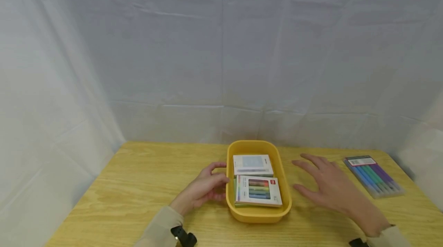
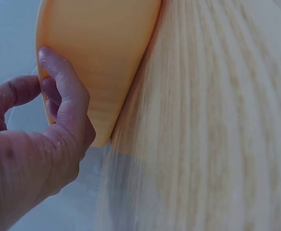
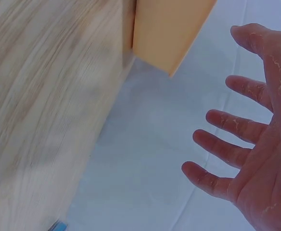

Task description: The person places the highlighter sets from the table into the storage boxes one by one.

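A yellow plastic basket (image 1: 256, 216) stands on the table. Inside it lie a white box with a pale blue panel (image 1: 252, 162) and, nearer the front, a white box of coloured sticks (image 1: 243, 191), seen through its window. My left hand (image 1: 204, 189) holds the basket's left side; in the left wrist view its bent fingers (image 2: 75, 98) are against the outer wall and the thumb is at the rim. Right of the basket, my right hand (image 1: 330, 183) hovers with fingers spread, touching nothing. Beyond it lies a clear pack of blue, green and purple pens (image 1: 375, 176).
The wooden table (image 1: 138, 185) has pale sheeting (image 1: 194, 66) hanging behind it and at both sides. Dark bands circle both wrists, the left one (image 1: 183, 236) showing more fully.
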`<state>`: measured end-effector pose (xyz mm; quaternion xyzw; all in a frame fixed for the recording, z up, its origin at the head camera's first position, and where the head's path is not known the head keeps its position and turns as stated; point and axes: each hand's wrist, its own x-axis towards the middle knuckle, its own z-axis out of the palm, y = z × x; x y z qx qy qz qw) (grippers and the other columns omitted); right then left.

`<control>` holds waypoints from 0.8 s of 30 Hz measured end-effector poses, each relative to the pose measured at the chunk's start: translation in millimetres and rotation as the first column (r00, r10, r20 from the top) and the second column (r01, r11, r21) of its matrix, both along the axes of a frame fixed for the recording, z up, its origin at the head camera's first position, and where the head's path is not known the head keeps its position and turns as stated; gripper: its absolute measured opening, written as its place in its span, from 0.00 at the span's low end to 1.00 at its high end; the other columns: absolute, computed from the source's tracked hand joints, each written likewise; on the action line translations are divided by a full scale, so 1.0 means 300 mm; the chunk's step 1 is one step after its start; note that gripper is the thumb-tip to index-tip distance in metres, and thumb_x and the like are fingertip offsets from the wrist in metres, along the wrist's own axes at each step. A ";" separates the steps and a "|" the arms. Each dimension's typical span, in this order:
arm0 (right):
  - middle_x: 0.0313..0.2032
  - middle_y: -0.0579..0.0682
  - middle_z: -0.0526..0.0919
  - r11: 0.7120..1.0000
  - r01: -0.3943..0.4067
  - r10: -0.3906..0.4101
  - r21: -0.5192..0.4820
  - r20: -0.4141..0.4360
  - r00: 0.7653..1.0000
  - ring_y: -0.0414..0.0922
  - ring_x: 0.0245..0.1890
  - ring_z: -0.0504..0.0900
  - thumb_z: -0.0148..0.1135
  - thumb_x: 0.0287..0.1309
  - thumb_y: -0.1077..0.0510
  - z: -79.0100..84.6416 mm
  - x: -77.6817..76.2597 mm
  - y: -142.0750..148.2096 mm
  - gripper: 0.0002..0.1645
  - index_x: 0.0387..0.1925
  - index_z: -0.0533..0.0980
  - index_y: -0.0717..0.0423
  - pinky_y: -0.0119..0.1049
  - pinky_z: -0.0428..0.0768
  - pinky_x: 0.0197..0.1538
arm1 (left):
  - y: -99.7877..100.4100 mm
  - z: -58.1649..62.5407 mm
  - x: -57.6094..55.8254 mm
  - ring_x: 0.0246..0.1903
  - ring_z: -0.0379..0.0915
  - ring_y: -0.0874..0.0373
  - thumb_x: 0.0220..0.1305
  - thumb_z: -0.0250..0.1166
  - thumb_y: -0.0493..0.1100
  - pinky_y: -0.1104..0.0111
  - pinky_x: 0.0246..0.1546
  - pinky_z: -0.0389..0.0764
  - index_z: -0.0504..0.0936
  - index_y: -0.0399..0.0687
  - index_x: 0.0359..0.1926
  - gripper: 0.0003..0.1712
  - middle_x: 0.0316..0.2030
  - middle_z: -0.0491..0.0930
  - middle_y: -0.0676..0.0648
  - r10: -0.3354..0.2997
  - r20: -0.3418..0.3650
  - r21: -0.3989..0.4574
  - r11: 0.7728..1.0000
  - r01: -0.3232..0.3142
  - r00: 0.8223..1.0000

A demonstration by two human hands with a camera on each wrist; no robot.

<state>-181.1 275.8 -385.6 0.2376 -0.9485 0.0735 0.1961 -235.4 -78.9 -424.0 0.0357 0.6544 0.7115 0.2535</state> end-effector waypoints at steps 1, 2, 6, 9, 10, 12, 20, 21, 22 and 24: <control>0.61 0.56 0.80 1.000 0.007 -0.007 0.004 -0.002 1.000 0.60 0.57 0.82 0.71 0.57 0.39 0.000 0.000 0.005 0.34 0.63 0.76 0.43 0.67 0.79 0.50 | 0.000 -0.001 -0.001 0.40 0.79 0.57 0.66 0.60 0.38 0.69 0.30 0.85 0.58 0.44 0.72 0.36 0.49 0.82 0.41 0.000 0.002 0.000 1.000 0.000 1.000; 0.61 0.56 0.80 1.000 0.013 -0.013 0.007 -0.002 1.000 0.60 0.57 0.82 0.71 0.57 0.38 -0.001 -0.001 0.011 0.34 0.63 0.76 0.43 0.66 0.79 0.51 | 0.000 -0.001 -0.002 0.40 0.79 0.57 0.66 0.60 0.38 0.69 0.30 0.85 0.58 0.44 0.72 0.36 0.49 0.82 0.41 0.000 0.002 0.002 1.000 0.000 1.000; 0.61 0.57 0.80 0.999 0.043 -0.043 0.016 0.010 0.999 0.61 0.57 0.81 0.70 0.58 0.37 0.001 0.000 0.030 0.34 0.64 0.76 0.43 0.67 0.79 0.51 | 0.001 -0.002 -0.004 0.41 0.79 0.57 0.66 0.60 0.38 0.69 0.31 0.85 0.58 0.44 0.72 0.36 0.49 0.82 0.41 -0.001 0.002 0.002 1.000 0.001 1.000; 0.62 0.57 0.80 0.998 0.063 -0.063 0.018 0.013 0.998 0.62 0.57 0.80 0.70 0.58 0.37 0.001 0.002 0.040 0.34 0.64 0.76 0.43 0.69 0.78 0.50 | 0.001 -0.001 -0.004 0.41 0.79 0.56 0.66 0.60 0.39 0.68 0.31 0.85 0.58 0.44 0.72 0.36 0.51 0.82 0.41 -0.001 -0.001 -0.001 1.000 0.001 1.000; 0.62 0.57 0.79 0.997 0.069 -0.070 0.021 0.013 0.997 0.63 0.57 0.80 0.70 0.58 0.37 0.002 0.003 0.043 0.34 0.64 0.76 0.42 0.71 0.77 0.50 | 0.002 0.000 -0.004 0.42 0.79 0.56 0.66 0.60 0.39 0.68 0.32 0.85 0.58 0.44 0.72 0.36 0.51 0.82 0.41 -0.001 -0.001 -0.001 1.000 0.001 1.000; 0.63 0.58 0.79 0.996 0.086 -0.086 0.031 0.019 0.996 0.64 0.58 0.80 0.69 0.59 0.36 0.003 0.005 0.049 0.35 0.64 0.76 0.41 0.74 0.75 0.50 | 0.001 0.001 -0.004 0.42 0.79 0.56 0.66 0.60 0.39 0.68 0.32 0.85 0.58 0.44 0.72 0.36 0.52 0.82 0.40 -0.002 -0.001 0.000 1.000 0.002 1.000; 0.65 0.60 0.76 0.992 0.120 -0.122 0.044 0.049 0.991 0.67 0.61 0.76 0.67 0.59 0.34 -0.005 0.003 0.095 0.36 0.66 0.75 0.42 0.77 0.73 0.50 | 0.000 0.000 -0.005 0.43 0.80 0.56 0.66 0.60 0.39 0.68 0.32 0.85 0.58 0.44 0.72 0.36 0.53 0.82 0.39 -0.004 -0.009 -0.004 1.000 0.004 1.000; 0.65 0.60 0.76 0.991 0.123 -0.125 0.044 0.048 0.991 0.66 0.61 0.76 0.68 0.59 0.34 -0.006 0.003 0.103 0.36 0.66 0.75 0.42 0.77 0.73 0.50 | 0.001 -0.001 -0.005 0.44 0.80 0.56 0.66 0.60 0.39 0.68 0.32 0.85 0.58 0.44 0.72 0.36 0.53 0.82 0.40 -0.004 -0.010 -0.003 1.000 0.004 1.000; 0.65 0.61 0.76 0.991 0.126 -0.128 0.047 0.045 0.991 0.66 0.61 0.76 0.67 0.59 0.34 -0.008 0.002 0.110 0.36 0.66 0.75 0.42 0.76 0.74 0.49 | 0.001 -0.001 -0.005 0.44 0.79 0.56 0.66 0.60 0.39 0.67 0.32 0.85 0.58 0.44 0.72 0.36 0.53 0.82 0.40 -0.003 -0.009 -0.003 1.000 0.003 1.000; 0.65 0.62 0.76 0.990 0.133 -0.136 0.051 0.045 0.990 0.67 0.61 0.76 0.67 0.60 0.34 -0.010 0.001 0.125 0.37 0.66 0.75 0.43 0.76 0.74 0.49 | 0.003 -0.003 -0.005 0.44 0.79 0.56 0.66 0.60 0.39 0.67 0.32 0.85 0.58 0.44 0.72 0.36 0.53 0.82 0.40 -0.001 -0.008 -0.002 1.000 0.001 1.000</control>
